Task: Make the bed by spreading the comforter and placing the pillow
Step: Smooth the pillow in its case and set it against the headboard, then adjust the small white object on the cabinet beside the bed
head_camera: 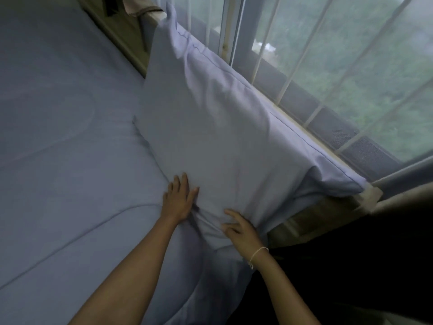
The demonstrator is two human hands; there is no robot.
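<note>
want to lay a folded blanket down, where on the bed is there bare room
Free: the broad comforter stretch left of the pillow, up to the wooden bed frame. Crowded: the window side, where the pillow leans, with the left hand and right hand on its near corner.

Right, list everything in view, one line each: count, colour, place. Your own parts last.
pillow: one, pale lavender, propped against the window side of the bed.
comforter: one, lavender-blue, spread over the bed on the left.
bed frame: one, wooden, along the top edge.
window bars: several, white, upper right.
wrist string: one, white, on the right wrist.
left hand: one, flat at the pillow's near edge.
right hand: one, fingers spread on the pillow's corner.
</note>
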